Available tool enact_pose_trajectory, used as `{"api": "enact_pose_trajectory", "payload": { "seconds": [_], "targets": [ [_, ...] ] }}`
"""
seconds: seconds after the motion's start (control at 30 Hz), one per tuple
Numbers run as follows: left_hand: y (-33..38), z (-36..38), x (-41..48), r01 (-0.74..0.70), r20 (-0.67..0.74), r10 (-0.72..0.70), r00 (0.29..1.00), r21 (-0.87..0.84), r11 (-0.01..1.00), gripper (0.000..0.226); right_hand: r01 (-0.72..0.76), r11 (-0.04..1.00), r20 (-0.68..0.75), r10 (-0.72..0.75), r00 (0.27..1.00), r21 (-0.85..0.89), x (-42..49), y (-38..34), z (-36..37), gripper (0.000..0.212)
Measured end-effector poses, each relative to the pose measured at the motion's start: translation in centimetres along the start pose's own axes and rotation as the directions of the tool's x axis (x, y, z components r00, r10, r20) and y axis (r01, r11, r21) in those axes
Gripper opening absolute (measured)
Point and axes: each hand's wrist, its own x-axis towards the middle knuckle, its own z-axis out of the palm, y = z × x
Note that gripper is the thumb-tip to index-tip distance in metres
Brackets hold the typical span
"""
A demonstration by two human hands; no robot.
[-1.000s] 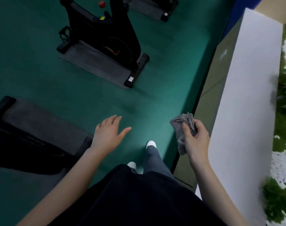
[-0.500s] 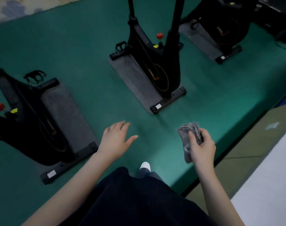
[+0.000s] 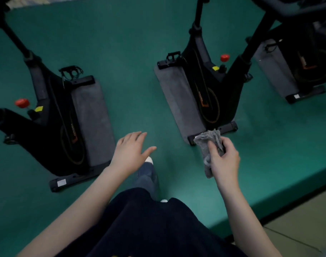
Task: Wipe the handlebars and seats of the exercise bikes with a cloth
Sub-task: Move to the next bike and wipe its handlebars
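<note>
My right hand (image 3: 224, 160) grips a crumpled grey cloth (image 3: 207, 145), held in the air just in front of the base bar of the middle exercise bike (image 3: 210, 86). My left hand (image 3: 130, 151) hovers open with fingers spread, holding nothing, between that bike and the left exercise bike (image 3: 52, 117). A third bike (image 3: 307, 58) stands at the right; part of its dark handlebar (image 3: 288, 8) shows at the top edge. The seats and the other handlebars lie outside the frame.
Each bike stands on a grey mat (image 3: 179, 101) on green flooring (image 3: 130, 62). Red knobs (image 3: 224, 57) stick out of the frames, and pedals (image 3: 71, 71) jut sideways. The green floor ends at a dark edge at lower right, with tan flooring (image 3: 303, 225) beyond. My legs and white shoes are below.
The view has swung left, away from the white wall, bringing the row of bikes in front of me. Both hands keep their pose, the right still gripping the cloth.
</note>
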Motion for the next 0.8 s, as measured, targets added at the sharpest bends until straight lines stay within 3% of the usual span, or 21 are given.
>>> {"api": "enact_pose_trajectory", "payload": {
  "seconds": [0.3,0.53,0.8],
  "targets": [
    [-5.7,-5.7,11.1,0.111,-0.067,-0.115,0.991,-0.064,0.992,0.066,0.079,0.997,0.115,-0.079,0.99,0.002,10.3,-8.4,9.4,0.007],
    [-9.7,-8.0,14.9,0.257,-0.079,-0.268,0.96,-0.125,0.958,0.067,0.11,0.994,0.237,-0.107,0.966,0.001,16.5,-12.7,14.9,0.012],
    [-12.7,-9.8,19.9,0.475,-0.069,-0.499,0.864,-0.218,0.853,0.067,0.211,0.977,0.393,-0.204,0.896,0.028,26.1,-16.2,21.0,0.003]
  ]
}}
